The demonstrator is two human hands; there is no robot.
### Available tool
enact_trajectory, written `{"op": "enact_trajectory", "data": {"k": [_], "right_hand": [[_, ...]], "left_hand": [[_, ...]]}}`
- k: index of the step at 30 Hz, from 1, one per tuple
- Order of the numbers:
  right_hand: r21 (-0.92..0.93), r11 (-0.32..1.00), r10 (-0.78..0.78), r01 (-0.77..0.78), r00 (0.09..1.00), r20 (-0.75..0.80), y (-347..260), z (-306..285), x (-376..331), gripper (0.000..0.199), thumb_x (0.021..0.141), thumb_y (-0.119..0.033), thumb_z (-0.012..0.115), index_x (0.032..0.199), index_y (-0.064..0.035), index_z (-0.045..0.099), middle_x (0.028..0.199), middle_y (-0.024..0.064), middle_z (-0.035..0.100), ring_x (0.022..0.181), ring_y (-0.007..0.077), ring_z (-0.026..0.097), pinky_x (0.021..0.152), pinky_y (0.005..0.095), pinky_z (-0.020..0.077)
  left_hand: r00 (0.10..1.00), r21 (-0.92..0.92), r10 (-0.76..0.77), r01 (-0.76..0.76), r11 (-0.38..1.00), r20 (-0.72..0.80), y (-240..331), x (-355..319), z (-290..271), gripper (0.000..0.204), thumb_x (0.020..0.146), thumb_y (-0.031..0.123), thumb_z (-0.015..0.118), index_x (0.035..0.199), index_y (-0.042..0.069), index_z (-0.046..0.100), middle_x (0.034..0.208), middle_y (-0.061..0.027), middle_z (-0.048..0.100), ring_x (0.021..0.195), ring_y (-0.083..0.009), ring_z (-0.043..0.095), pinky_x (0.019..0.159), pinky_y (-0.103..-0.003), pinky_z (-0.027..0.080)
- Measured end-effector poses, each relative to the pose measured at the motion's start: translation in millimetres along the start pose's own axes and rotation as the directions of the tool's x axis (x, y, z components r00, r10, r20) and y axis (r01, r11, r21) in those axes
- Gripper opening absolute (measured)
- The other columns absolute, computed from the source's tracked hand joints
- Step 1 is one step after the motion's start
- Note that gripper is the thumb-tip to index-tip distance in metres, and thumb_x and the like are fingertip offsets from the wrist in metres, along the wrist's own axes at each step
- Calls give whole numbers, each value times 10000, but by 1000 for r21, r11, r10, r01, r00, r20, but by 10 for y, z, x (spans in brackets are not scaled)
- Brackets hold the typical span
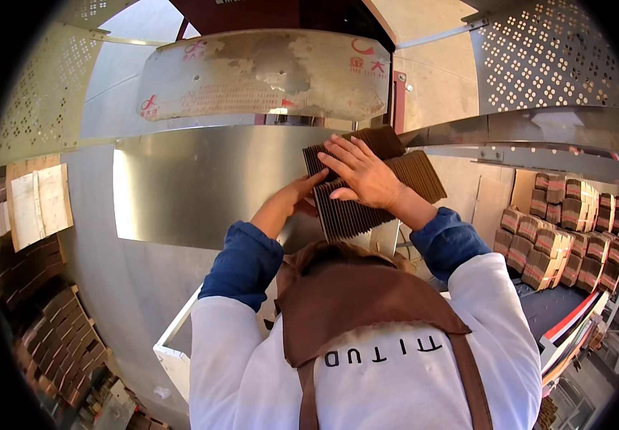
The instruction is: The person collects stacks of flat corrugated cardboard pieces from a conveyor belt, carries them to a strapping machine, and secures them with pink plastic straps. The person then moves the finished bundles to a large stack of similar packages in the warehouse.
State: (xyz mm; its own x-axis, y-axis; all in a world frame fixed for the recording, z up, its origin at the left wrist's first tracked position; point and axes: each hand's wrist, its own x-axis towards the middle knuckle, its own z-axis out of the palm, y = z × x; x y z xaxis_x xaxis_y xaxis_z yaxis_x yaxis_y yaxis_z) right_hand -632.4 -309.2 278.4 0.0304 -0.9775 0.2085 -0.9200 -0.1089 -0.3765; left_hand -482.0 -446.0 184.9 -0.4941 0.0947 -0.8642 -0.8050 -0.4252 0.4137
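A bundle of brown corrugated cardboard pieces (352,217), packed face to face in ridged rows, lies at the right end of a shiny metal worktop (202,183). Across its top rests my right hand (365,175), fingers stretched out flat and thumb spread. My left hand (286,204) is against the bundle's left end, its forefinger extended along the edge; some of its fingers are hidden. Behind my right hand, another part of the cardboard (384,141) reaches toward the machine. The underside of the bundle does not show.
A worn metal machine plate (266,79) stands beyond the worktop, with perforated guards (553,57) at the sides. Strapped cardboard bundles (556,244) are piled on a cart at right. More cardboard stacks (62,344) stand at left. A white frame edge (173,351) is near my left arm.
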Motion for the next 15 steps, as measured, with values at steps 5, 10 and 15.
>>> {"op": "enact_trajectory", "data": {"k": [5, 10, 15], "right_hand": [[343, 907, 358, -246, 879, -315, 121, -616, -602, 350, 954, -323, 507, 1077, -9, 602, 1026, 149, 637, 894, 295, 617, 810, 381, 496], [579, 80, 901, -811, 308, 307, 1097, -282, -1718, 331, 950, -274, 428, 1000, -17, 629, 810, 45, 638, 678, 120, 580, 605, 260, 459], [384, 190, 604, -903, 416, 680, 1632, 552, -1707, 404, 953, -326, 398, 1042, -7, 629, 849, 95, 654, 742, 184, 611, 670, 313, 488]], "left_hand": [[999, -63, -37, 38, 997, 12, 7, -71, -23, 656, 866, 615, 525, 1286, 111, 502, 999, -90, 662, 790, -236, 670, 640, -396, 576], [999, -34, -5, 4, 999, -47, 9, -59, -23, 684, 830, 633, 567, 1273, 115, 512, 1009, -92, 661, 811, -238, 673, 644, -386, 575], [995, -48, -81, 84, 995, 56, -142, 189, -219, 776, 767, 668, 616, 1313, 135, 474, 1032, -88, 658, 793, -238, 658, 651, -375, 541]]}}
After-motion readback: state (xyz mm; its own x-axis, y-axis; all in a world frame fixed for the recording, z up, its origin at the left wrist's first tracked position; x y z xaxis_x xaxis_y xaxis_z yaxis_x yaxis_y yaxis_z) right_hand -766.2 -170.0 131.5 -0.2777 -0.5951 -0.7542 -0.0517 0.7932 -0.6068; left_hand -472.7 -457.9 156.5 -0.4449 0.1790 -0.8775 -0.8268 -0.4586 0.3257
